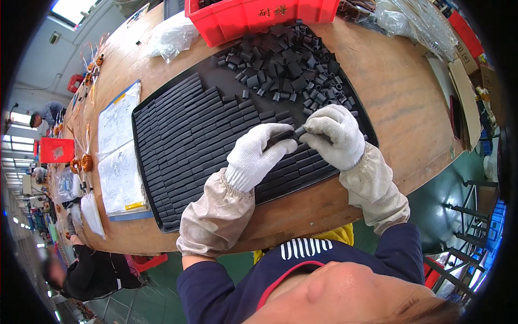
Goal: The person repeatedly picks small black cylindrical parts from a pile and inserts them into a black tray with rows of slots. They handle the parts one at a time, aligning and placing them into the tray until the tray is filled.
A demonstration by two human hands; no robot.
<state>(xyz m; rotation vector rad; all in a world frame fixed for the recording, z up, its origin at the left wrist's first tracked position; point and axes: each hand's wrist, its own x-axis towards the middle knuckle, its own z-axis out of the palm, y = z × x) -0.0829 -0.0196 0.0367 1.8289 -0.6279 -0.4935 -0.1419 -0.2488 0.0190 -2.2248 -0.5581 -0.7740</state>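
Observation:
Both my hands wear white knit gloves and meet over the black tray. Between the finger and thumb of my left hand is a dark flat piece. My right hand pinches a short black tube, its end close against the left hand's piece; I cannot tell whether one is inside the other. Neat slanting rows of black pieces fill the tray's left and near parts. At its far right lies a loose heap of short black tubes and flat black pieces.
A red plastic bin stands at the tray's far edge. Left of the tray lies an open document folder, with a clear plastic bag beyond. Copper-wound coils and a red box line the left. Another person sits at lower left.

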